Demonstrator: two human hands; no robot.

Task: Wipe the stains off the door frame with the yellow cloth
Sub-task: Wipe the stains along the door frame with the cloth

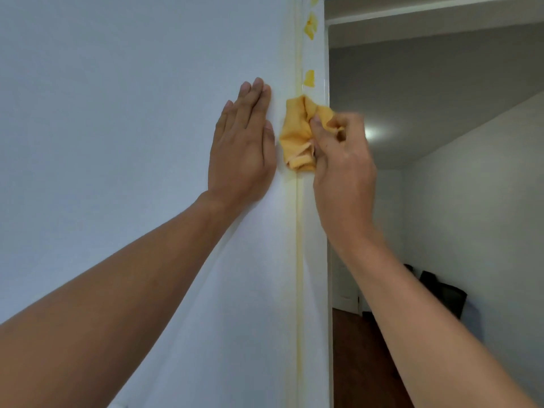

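Observation:
The white door frame [315, 231] runs top to bottom just right of centre. Yellow stains sit on it: one stain [309, 78] just above the cloth, another stain [311, 25] higher up. A yellowish streak follows the seam between wall and frame. My right hand [341, 160] pinches a bunched yellow cloth [297, 134] against the frame, below the lower stain. My left hand [244, 142] lies flat, fingers together and pointing up, on the wall just left of the cloth, holding nothing.
A white wall [132, 113] fills the left half. Through the doorway on the right are a room with grey walls, a dark wooden floor [362, 348] and a dark chair [444, 293] at the far side.

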